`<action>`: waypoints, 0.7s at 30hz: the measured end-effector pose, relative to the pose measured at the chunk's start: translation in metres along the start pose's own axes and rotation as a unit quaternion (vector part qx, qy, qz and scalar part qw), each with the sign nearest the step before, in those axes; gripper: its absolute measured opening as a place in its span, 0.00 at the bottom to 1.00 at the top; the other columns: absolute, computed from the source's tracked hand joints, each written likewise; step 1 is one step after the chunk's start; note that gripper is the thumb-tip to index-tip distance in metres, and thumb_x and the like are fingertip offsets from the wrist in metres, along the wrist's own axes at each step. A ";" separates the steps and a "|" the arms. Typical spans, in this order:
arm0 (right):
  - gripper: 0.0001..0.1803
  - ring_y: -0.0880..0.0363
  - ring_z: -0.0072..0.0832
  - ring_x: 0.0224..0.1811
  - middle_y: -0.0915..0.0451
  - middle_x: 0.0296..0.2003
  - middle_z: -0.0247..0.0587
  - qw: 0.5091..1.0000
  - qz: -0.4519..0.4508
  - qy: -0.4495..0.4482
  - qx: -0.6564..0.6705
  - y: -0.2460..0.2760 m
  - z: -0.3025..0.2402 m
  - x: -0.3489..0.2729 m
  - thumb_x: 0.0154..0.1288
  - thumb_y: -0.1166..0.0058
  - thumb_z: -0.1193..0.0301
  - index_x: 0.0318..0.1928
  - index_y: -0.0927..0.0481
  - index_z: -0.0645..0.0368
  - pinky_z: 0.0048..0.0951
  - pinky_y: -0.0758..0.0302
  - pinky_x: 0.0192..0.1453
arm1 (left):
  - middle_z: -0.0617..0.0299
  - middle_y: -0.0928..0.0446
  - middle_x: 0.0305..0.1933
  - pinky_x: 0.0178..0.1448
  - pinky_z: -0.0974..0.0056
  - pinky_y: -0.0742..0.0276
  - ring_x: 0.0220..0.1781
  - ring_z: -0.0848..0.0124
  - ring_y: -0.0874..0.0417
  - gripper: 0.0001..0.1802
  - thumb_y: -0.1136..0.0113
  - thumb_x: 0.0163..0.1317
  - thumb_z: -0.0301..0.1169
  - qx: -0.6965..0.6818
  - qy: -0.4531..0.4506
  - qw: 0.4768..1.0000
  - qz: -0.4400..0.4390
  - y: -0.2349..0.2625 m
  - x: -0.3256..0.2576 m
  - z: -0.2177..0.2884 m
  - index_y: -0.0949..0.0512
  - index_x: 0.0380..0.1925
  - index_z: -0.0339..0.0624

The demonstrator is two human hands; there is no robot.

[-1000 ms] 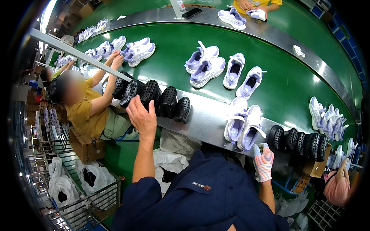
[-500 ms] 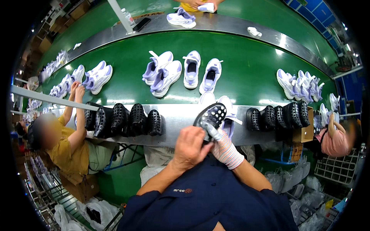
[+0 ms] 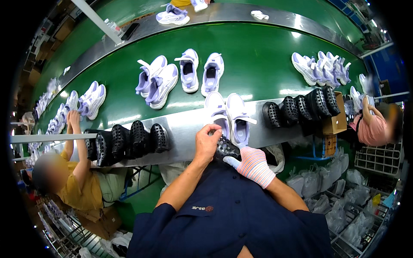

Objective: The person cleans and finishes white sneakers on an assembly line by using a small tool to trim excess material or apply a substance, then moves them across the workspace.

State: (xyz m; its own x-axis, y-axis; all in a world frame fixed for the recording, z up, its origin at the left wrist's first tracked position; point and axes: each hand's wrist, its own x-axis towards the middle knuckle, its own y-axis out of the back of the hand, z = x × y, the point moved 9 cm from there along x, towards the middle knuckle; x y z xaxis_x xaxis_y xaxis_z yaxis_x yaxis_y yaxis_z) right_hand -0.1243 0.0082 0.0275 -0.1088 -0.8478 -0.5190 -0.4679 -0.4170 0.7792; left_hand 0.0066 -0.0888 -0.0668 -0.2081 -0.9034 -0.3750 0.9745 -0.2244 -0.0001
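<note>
My right hand point(image 3: 256, 167), in a striped knit glove with grey-blue fingertips, grips a black shoe-shaped shell full of holes point(image 3: 228, 148) close to my chest. My bare left hand point(image 3: 206, 142) is closed at the shell's upper left, thumb and forefinger pinched together; what they pinch, if anything, cannot be made out. Just beyond my hands, a pair of white and lilac sneakers stands at the steel edge, the left one point(image 3: 214, 103) partly covered by my fingers, the right one point(image 3: 237, 112) with its tongue strap sticking out.
Black perforated shells stand in rows on the steel ledge point(image 3: 185, 133), left point(image 3: 139, 136) and right point(image 3: 303, 108). More sneakers point(image 3: 162, 86) sit on the green belt point(image 3: 254, 64). A cardboard box point(image 3: 335, 122) is at right. People work at left point(image 3: 81, 185), right point(image 3: 372, 124) and far side.
The view has shifted, so the belt tilts. The black shell has come down toward me and turned, uncovering the sneakers behind. My left hand has gone from flat against it to a pinch.
</note>
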 end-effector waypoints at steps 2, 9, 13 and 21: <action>0.33 0.15 0.58 0.40 0.15 0.32 0.60 0.997 0.023 0.018 0.078 -0.009 0.014 0.005 0.64 0.38 0.42 0.41 0.19 0.65 0.51 0.20 0.46 | 0.65 0.18 0.33 0.42 0.68 0.25 0.36 0.76 0.22 0.06 0.33 0.60 0.26 0.016 -0.003 1.000 0.008 -0.006 0.002 -0.010 0.16 0.35 0.34; 0.28 0.16 0.57 0.41 0.16 0.33 0.61 0.998 0.017 -0.007 0.055 0.001 0.048 0.022 0.64 0.38 0.46 0.38 0.15 0.64 0.51 0.20 0.47 | 0.48 0.20 0.47 0.56 0.52 0.24 0.50 0.50 0.19 0.15 0.32 0.61 0.33 0.391 -0.248 0.883 0.074 -0.022 -0.004 0.071 0.19 0.45 0.37; 0.26 0.14 0.54 0.42 0.14 0.35 0.59 1.000 0.008 -0.018 0.009 0.001 0.042 0.048 0.65 0.39 0.49 0.37 0.15 0.64 0.49 0.19 0.49 | 0.45 0.18 0.45 0.52 0.50 0.23 0.47 0.48 0.18 0.14 0.33 0.61 0.34 0.417 -0.469 0.777 0.038 -0.045 0.036 0.082 0.18 0.42 0.36; 0.11 0.11 0.46 0.37 0.14 0.31 0.51 0.989 0.137 -0.004 -0.060 -0.048 0.026 0.100 0.64 0.42 0.66 0.39 0.16 0.61 0.45 0.15 0.38 | 0.41 0.21 0.27 0.38 0.48 0.26 0.29 0.47 0.19 0.20 0.37 0.66 0.42 0.402 -0.281 0.849 -0.196 -0.069 0.087 0.019 0.19 0.28 0.32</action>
State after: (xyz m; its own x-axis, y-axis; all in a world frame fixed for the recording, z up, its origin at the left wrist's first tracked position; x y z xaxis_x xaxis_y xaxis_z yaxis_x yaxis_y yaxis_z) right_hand -0.1358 -0.0483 -0.0708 -0.2241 -0.9322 -0.2842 -0.3119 -0.2077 0.9271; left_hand -0.0807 -0.1587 -0.0813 -0.7308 -0.6826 0.0100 0.4962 -0.5211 0.6945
